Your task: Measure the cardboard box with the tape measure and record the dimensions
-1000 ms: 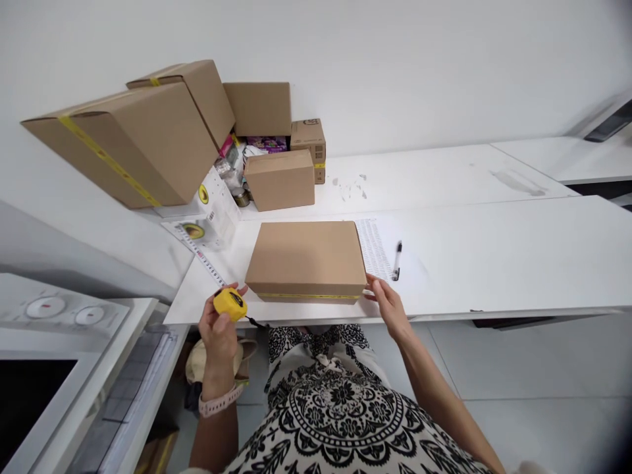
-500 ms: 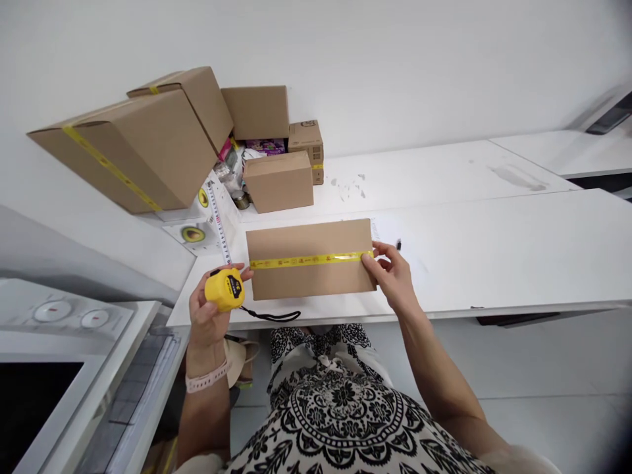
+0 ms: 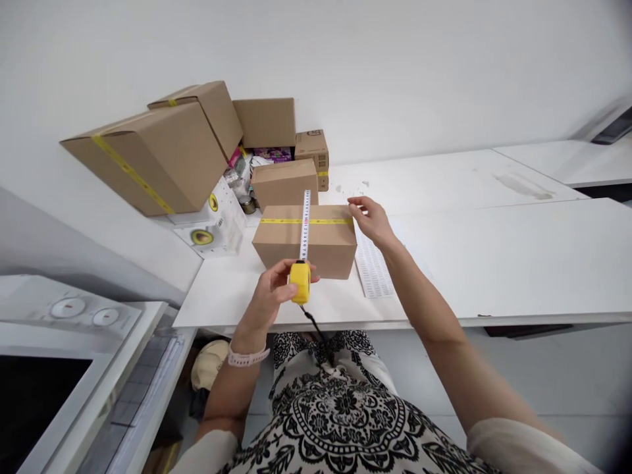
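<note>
My left hand [image 3: 269, 293] is closed around a yellow tape measure [image 3: 299, 283] in front of a taped cardboard box [image 3: 326, 232]. The tape measure's white blade [image 3: 305, 227] stretches out away from me, over the box top and across its yellow packing tape. A black wrist strap [image 3: 313, 319] hangs from the case toward my lap. By the box's back right corner is my right hand [image 3: 372, 220], its fingers loosely bent, thumb and forefinger slightly apart with nothing visible between them. Whether it touches the corner I cannot tell.
A printed sheet [image 3: 372, 266] lies on the white table [image 3: 474, 263] right of the box. Behind stand more cardboard boxes [image 3: 284, 181]; at left, large ones [image 3: 172, 158] rest on white cartons with avocado pictures [image 3: 212, 227]. A white appliance [image 3: 49, 316] stands at the lower left.
The box has turned from its long taped face to show its top and front. My left hand brought the tape measure right, its blade now over the box. My right hand left the box's side and moved farther back.
</note>
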Demonstrator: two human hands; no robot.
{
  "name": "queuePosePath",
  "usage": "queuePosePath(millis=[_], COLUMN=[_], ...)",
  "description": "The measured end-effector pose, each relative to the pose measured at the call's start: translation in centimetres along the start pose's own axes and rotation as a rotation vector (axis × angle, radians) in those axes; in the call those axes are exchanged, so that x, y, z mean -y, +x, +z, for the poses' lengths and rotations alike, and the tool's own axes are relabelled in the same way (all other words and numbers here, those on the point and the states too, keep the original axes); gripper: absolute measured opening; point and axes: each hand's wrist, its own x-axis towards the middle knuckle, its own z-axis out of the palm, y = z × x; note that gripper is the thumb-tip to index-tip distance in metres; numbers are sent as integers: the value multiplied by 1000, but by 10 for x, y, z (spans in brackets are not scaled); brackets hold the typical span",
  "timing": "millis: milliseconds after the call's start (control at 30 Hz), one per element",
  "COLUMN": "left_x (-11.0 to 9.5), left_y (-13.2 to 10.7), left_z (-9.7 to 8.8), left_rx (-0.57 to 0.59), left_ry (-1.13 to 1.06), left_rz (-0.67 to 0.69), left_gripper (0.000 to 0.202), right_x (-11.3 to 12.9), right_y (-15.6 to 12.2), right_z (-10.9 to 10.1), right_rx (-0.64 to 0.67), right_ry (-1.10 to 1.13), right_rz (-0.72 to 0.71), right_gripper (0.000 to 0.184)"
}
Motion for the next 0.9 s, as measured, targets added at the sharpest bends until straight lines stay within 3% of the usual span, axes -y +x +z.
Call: queuePosePath(millis=[100, 267, 467, 633, 900], left_x=[-1, -2, 1, 5, 13], left_y=[22, 39, 36, 33, 19], left_z=[-10, -24, -27, -25, -16], left_rx=[32, 20, -2, -31, -72], left_ry=[-1, 13, 1, 2, -41], left_rz=[-47, -101, -144, -148, -138], left_gripper=[42, 40, 41, 40, 39], right_x=[9, 19, 20, 22, 24], right_y=[20, 47, 59, 59, 57], right_z=[8, 33, 54, 54, 55], right_rx=[79, 236, 367, 463, 463], right_ry=[-75, -246, -198, -206, -276], right_rz=[-95, -68, -100, 24, 19], right_gripper=[40, 46, 50, 47, 45])
